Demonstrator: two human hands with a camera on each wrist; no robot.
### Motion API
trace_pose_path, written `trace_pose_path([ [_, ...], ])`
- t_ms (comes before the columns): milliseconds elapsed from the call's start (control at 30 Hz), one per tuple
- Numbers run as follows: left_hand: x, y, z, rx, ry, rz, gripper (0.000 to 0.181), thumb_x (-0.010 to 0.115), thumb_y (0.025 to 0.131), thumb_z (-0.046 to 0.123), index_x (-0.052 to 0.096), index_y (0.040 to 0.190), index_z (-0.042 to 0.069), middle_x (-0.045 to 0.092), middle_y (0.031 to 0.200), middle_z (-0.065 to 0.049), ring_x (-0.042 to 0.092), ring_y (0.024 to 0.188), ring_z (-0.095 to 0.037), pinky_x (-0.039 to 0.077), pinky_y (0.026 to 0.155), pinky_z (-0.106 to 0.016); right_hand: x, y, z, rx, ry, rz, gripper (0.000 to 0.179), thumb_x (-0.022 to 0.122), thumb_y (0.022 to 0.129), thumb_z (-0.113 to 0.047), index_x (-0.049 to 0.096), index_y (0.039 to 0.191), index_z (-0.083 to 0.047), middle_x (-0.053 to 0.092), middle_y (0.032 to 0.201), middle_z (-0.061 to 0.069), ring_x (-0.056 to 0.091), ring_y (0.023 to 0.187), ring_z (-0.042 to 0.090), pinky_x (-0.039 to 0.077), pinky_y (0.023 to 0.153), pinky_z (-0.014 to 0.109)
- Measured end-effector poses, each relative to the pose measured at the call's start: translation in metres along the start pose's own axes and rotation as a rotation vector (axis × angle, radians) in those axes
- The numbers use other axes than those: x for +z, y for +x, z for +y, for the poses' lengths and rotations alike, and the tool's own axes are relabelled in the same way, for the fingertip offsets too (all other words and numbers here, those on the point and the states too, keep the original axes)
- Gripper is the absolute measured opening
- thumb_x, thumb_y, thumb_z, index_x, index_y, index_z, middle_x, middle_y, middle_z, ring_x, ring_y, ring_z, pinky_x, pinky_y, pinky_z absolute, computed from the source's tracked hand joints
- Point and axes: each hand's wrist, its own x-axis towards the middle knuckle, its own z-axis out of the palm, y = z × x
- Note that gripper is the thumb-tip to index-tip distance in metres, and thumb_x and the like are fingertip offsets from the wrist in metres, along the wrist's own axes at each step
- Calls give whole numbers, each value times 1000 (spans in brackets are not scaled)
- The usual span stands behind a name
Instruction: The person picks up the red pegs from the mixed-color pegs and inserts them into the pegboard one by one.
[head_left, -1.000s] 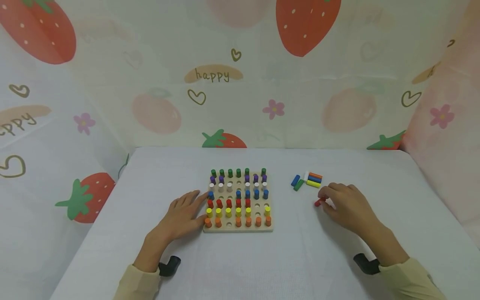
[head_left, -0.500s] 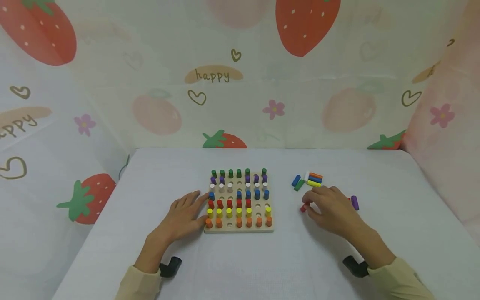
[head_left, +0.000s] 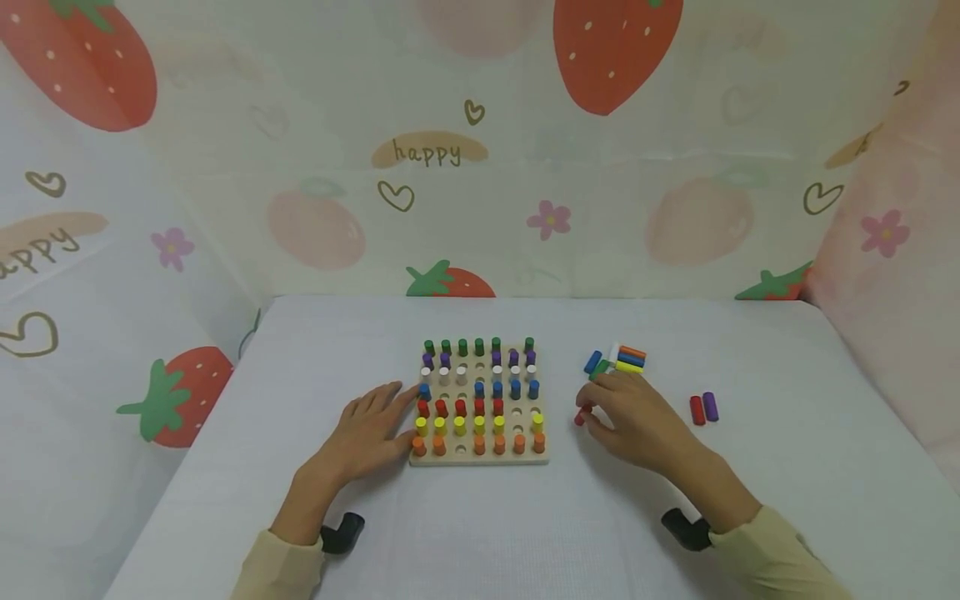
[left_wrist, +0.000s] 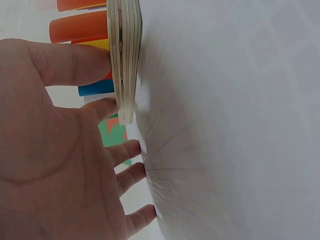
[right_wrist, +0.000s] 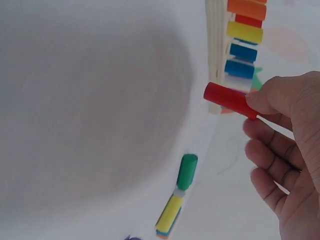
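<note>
A wooden pegboard (head_left: pixel 480 461) lies on the white table with rows of green, purple, white, blue, red, yellow and orange pegs upright in it. Some holes show bare, among them two at the right of the red row. My left hand (head_left: pixel 365 433) rests at the board's left edge, fingers extended; in the left wrist view the thumb and index fingertip touch that edge. To the right of the board, my right hand (head_left: pixel 633 421) pinches a red peg (right_wrist: pixel 227 98) between thumb and fingers, above the table.
Behind the right hand lies a loose cluster of pegs: a blue peg (head_left: pixel 592 361), a green peg (head_left: pixel 598 370), a yellow peg (head_left: pixel 628 367) and others. Farther right, another red peg (head_left: pixel 697 410) and a purple peg (head_left: pixel 711 407) lie side by side.
My right hand has moved left toward the board with the red peg, uncovering the red and purple pegs lying on the right. The left hand stays at the board's edge.
</note>
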Motion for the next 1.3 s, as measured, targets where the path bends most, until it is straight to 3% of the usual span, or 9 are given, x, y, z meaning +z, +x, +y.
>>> trace_pose_path([
  [467,1,0,2,-4,2,-12,70,53,101,38,36,165,15,32,171,-24,28,158,-50,22,126,-75,3,18,-17,-77,8,12,17,84,89,-18,78,106,-16,77,103,-2,69,104,19,61,98,43],
  [1033,1,0,3,-16,-7,-25,71,53,101,39,35,166,15,31,171,-24,27,159,-50,21,127,-75,5,42,-31,-120,43,13,16,81,93,-19,78,108,-17,76,105,-3,68,102,17,60,95,38],
  [1300,-1,-1,3,-13,5,-19,70,54,101,38,36,166,16,31,172,-23,28,159,-49,22,127,-74,11,52,-42,-106,64,-8,13,80,94,-20,78,106,-15,75,98,-3,64,95,16,60,94,37],
])
